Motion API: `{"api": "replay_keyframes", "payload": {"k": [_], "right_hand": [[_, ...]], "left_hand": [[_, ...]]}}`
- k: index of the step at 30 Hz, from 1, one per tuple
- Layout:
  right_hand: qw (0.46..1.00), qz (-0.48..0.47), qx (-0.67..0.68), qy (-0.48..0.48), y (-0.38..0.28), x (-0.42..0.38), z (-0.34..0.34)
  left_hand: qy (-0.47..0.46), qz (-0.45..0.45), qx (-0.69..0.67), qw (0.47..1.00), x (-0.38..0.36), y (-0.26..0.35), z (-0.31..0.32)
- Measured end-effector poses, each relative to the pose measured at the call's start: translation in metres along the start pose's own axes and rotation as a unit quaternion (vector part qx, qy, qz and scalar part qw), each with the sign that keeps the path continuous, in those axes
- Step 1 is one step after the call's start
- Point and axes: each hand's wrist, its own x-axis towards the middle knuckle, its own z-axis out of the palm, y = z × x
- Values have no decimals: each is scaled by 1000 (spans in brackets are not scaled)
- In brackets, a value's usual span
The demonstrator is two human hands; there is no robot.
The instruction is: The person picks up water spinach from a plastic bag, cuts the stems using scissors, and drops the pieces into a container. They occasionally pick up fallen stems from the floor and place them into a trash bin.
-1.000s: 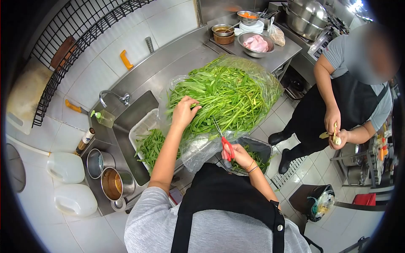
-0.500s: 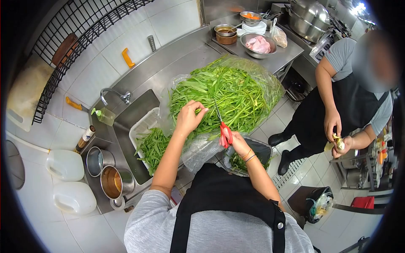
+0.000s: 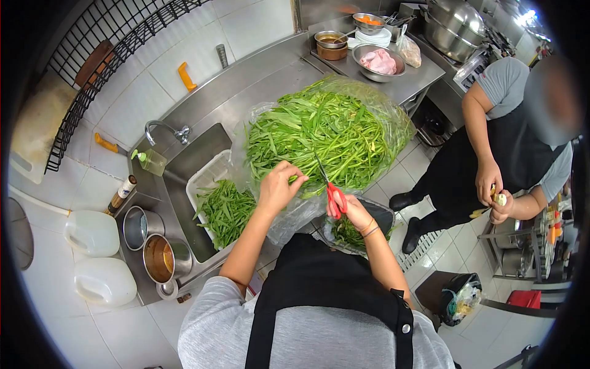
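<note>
A big heap of leafy green stalks (image 3: 319,126) lies in an open clear plastic bag (image 3: 279,224) on the steel counter. At the near edge of the heap my left hand (image 3: 279,189) is closed in a pinch; what it grips, if anything, is hidden by the fingers. My right hand (image 3: 356,212) holds red-handled scissors (image 3: 336,200), their blades pointing up over the stalks and parted a little. Left of the bag, cut greens (image 3: 227,212) fill part of a white basket (image 3: 195,187) in the sink. Below my right hand, a lined bin (image 3: 384,216) holds green scraps.
A co-worker (image 3: 522,123) stands at the right, both hands on a small pale item. Behind the heap are a bowl of raw meat (image 3: 380,64) and stacked plates (image 3: 373,38). Pots (image 3: 166,258), a soap bottle (image 3: 150,161) and a faucet (image 3: 166,130) flank the sink.
My left hand stays pinched and has shifted slightly right and down. The scissors in my right hand have moved a little right and down. The co-worker's hands have turned the small item.
</note>
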Motion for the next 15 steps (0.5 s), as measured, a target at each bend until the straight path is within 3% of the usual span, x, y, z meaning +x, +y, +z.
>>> {"api": "replay_keyframes", "payload": {"k": [8,10,12,14,15], "right_hand": [[998,47,45,10,24,1,-6],[998,33,42,19,27,-1,-6],[999,19,39,28,27,-5,-5],[998,1,43,44,24,-9,-3],[998,0,42,43,23,-7,-5]], "left_hand": [[32,-22,-30,999,-4,-20,7],[71,-108,-80,988,1,-25,7],[110,-105,-47,987,5,-22,2],[125,-174,-70,974,8,-14,0],[130,-156,-58,977,10,-15,1]]}}
